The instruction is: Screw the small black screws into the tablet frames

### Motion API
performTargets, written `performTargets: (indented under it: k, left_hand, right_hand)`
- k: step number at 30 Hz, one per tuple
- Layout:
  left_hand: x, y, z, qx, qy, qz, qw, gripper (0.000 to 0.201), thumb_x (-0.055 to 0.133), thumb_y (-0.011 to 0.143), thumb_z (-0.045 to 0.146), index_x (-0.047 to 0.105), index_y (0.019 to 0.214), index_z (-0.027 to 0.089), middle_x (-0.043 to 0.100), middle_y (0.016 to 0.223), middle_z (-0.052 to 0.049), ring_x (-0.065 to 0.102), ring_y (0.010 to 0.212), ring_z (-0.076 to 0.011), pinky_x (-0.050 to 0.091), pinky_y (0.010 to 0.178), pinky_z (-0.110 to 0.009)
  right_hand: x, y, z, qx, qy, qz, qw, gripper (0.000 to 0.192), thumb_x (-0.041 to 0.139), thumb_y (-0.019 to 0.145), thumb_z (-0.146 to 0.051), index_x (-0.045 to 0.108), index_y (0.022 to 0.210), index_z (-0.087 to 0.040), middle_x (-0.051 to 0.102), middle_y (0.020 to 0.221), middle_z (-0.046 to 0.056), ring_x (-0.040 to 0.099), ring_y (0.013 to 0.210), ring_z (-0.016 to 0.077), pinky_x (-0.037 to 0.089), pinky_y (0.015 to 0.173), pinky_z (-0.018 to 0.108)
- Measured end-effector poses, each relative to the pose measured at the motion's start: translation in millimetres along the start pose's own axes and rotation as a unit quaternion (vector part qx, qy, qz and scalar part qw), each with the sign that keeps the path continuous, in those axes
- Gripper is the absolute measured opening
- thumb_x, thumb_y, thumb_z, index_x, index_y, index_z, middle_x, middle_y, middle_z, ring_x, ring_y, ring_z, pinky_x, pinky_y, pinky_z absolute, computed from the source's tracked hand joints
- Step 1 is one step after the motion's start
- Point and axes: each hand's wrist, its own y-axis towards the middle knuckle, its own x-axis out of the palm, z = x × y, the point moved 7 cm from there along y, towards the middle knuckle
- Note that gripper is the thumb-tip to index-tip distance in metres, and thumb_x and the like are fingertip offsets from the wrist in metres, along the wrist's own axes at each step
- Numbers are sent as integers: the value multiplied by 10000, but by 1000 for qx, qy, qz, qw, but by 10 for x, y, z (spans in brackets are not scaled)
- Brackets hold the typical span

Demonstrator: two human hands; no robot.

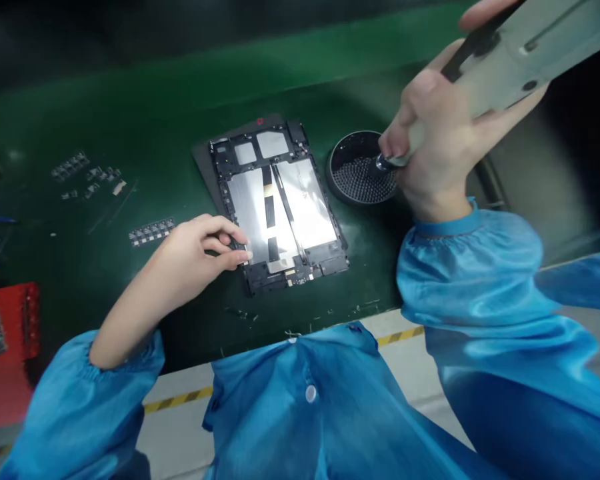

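A tablet (300, 200), its inside exposed with silvery panels and dark ribbon cables, lies slightly turned on the green bench. At its lower left edge is my left hand (195, 257), thumb and fingers pinched together. Whatever sits between those fingertips is too small to make out. My right hand (440, 133) is wrapped round a pale electric screwdriver (535, 63), held tilted with its tip pointing down and left. That tip reaches into a round black screw tray (340, 187) with a dimpled bottom, right of the tablet. Whether a screw is on the tip I cannot tell.
Beneath the tablet a dark flat sheet (203, 163) sticks out. Strips of small parts (151, 231) and loose pieces (103, 175) lie to the left. A red bin (17, 373) stands far left. Bits of scrap (241, 313) are scattered near the bench's front edge.
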Motion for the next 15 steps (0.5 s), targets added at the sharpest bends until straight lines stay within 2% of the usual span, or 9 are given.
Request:
performTargets:
  k: [2, 4, 6, 8, 10, 13, 15]
  left_hand:
    - [-15, 11, -40, 5, -19, 0, 1000, 280, 973, 810, 436, 842, 984, 260, 825, 1083, -59, 819, 868, -210, 659, 766, -288]
    - [-24, 1, -69, 26, -33, 8, 999, 305, 994, 807, 455, 846, 996, 268, 830, 1127, -54, 811, 899, -198, 669, 798, -275]
    - [-23, -15, -83, 42, -39, 13, 998, 302, 999, 815, 457, 850, 1003, 274, 829, 1140, -50, 803, 902, -190, 676, 811, -273]
    - [-21, -26, -87, 43, -40, 17, 998, 286, 996, 822, 453, 852, 997, 279, 833, 1133, -46, 798, 890, -188, 679, 809, -276]
    - [-20, -27, -79, 35, -37, 20, 998, 279, 993, 821, 451, 850, 989, 280, 839, 1120, -44, 801, 878, -194, 678, 804, -288]
    - [-14, -16, -61, 28, -27, 19, 999, 284, 974, 831, 465, 850, 997, 271, 841, 1150, -57, 816, 879, -210, 680, 814, -319]
    - [0, -5, -55, 32, -31, 14, 999, 288, 965, 835, 457, 852, 1013, 260, 837, 1186, -69, 822, 881, -216, 685, 821, -332]
  right_hand:
    - [64, -22, -72, -18, 30, -14, 999, 541, 617, 980, -503, 298, 1275, -179, 338, 798, -5, 343, 530, -45, 261, 446, 154]
    - [103, -33, -137, -19, 38, -20, 999, 477, 595, 1002, -427, 301, 1282, -176, 415, 871, -2, 370, 566, -64, 281, 463, 140]
    - [103, -33, -178, -20, 35, -18, 999, 462, 599, 1003, -394, 308, 1293, -185, 502, 1092, 12, 410, 616, -92, 309, 475, 136]
    - [82, -26, -173, -20, 33, -14, 999, 441, 596, 1007, -375, 316, 1303, -205, 495, 1302, 10, 428, 652, -118, 327, 484, 126]
    - [57, -17, -129, -29, 42, -14, 999, 447, 592, 1014, -395, 315, 1315, -214, 516, 1224, 5, 405, 622, -114, 302, 471, 118]
    - [33, -8, -12, -51, 64, -19, 996, 501, 587, 1018, -448, 297, 1337, -193, 444, 916, 1, 359, 549, -76, 239, 441, 120]
    - [35, -10, 87, -53, 66, -24, 996, 516, 590, 1014, -435, 289, 1347, -182, 411, 880, 1, 362, 535, -59, 237, 437, 133]
